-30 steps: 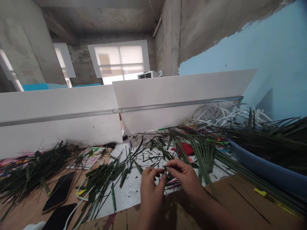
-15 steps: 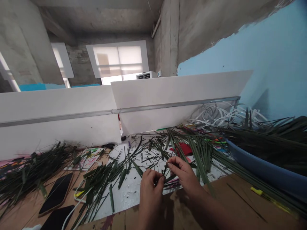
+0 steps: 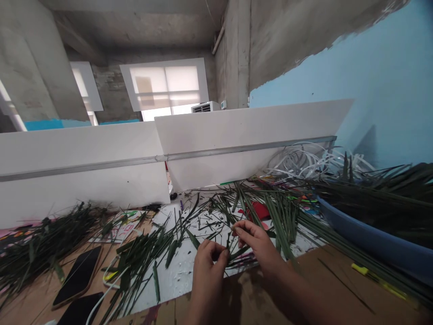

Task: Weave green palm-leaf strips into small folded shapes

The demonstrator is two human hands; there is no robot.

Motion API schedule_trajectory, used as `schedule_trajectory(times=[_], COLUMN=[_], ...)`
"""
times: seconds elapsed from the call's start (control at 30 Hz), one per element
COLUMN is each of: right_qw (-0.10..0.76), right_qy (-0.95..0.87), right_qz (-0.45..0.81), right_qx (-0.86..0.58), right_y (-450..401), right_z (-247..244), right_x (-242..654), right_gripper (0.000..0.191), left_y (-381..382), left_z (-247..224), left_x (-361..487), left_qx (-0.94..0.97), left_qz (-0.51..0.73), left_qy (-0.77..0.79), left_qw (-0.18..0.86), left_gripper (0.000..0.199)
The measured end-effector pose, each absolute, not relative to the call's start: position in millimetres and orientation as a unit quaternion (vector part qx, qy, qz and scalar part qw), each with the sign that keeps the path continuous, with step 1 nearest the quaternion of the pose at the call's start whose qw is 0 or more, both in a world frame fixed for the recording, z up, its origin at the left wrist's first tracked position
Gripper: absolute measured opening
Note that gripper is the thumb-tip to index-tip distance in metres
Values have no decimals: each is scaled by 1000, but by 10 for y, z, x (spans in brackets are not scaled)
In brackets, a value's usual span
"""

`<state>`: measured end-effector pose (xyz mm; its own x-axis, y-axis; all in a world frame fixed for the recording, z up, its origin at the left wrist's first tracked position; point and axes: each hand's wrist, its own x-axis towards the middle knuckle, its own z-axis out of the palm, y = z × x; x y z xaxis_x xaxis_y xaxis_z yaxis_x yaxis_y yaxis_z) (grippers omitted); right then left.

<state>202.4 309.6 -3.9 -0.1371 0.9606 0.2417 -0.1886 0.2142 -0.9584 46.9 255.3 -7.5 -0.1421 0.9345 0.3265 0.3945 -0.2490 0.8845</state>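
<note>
Over the near edge of the white sheet [image 3: 182, 266], my left hand [image 3: 210, 262] pinches a small dark green leaf piece [image 3: 228, 239] between thumb and forefinger. My right hand [image 3: 254, 240] is close beside it, thumb and forefinger pressed together at the upper end of that piece. Its exact shape is too small to make out. Below and behind my hands lie cut green leaf strips [image 3: 216, 216] and scraps. A thick bunch of long leaf blades [image 3: 282, 216] fans out just beyond my right hand.
A blue basin [image 3: 368, 234] heaped with leaves stands at the right. Yellow-handled tool [image 3: 375, 277] lies on brown cardboard [image 3: 304, 275]. Leaf piles [image 3: 47, 243], two phones [image 3: 77, 275] and a white cable [image 3: 110, 289] are at left. White panels [image 3: 237, 135] and coiled white strips [image 3: 301, 160] stand behind.
My left hand has shifted slightly left and a little down, so the hands are a bit farther apart with the leaf piece between them. The view has moved slightly.
</note>
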Motion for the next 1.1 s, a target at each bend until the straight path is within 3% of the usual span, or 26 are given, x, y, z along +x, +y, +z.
schedule_trajectory(times=[0.23, 0.47, 0.6, 0.77, 1.1], right_qw=[500, 544, 540, 540, 527], right_qy=[-585, -552, -560, -554, -573], right_qz=[555, 542, 547, 564, 582], right_qx=[-317, -324, -310, -290, -236], right_y=[3071, 3010, 3062, 3104, 3041], right_z=[-129, -134, -101, -64, -24], right_x=[1974, 1950, 1989, 2049, 2092], right_gripper=[30, 23, 22, 26, 17], left_y=[2563, 2570, 2562, 2618, 2643], left_z=[-81, -86, 6, 77, -62], left_x=[460, 467, 400, 193, 238], left_qx=[607, 645, 613, 525, 514], left_qz=[505, 475, 521, 587, 465], left_qy=[562, 562, 534, 545, 503], left_qw=[247, 206, 260, 287, 516], left_gripper=[17, 17, 19, 37, 48])
